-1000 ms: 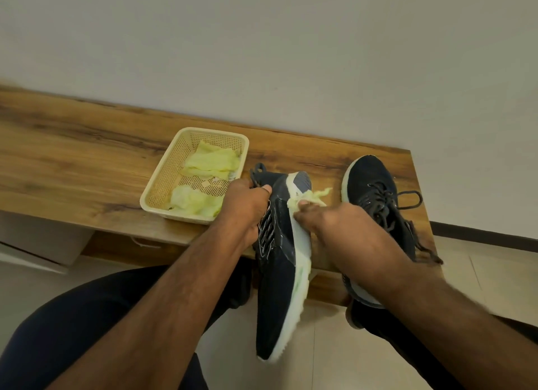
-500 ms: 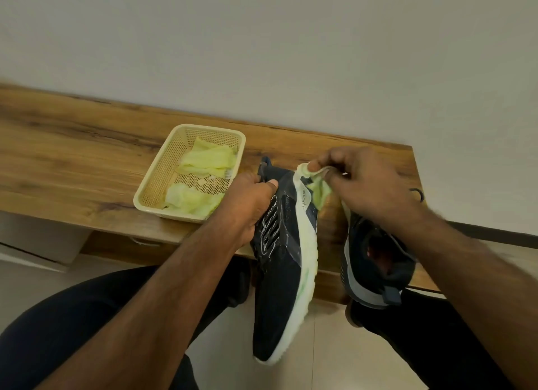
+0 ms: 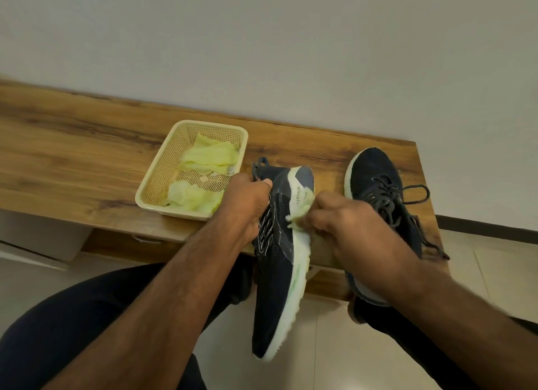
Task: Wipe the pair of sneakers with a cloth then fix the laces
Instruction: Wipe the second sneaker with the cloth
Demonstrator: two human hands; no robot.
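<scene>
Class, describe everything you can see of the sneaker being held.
The held sneaker is dark navy with a white, green-tinged sole and a heel loop. It lies tipped on its side, toe toward the viewer, heel over the bench edge. The left hand grips its upper; the right hand presses a yellow-green cloth against the sole.

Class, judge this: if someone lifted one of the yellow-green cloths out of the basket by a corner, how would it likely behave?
The cloths lie crumpled and folded in the basket, so one would probably hang limp rather than hold its shape. They look thin, so likely light. The cloth in the right hand bunches up against the sneaker's sole, which suggests it gives easily.
</scene>
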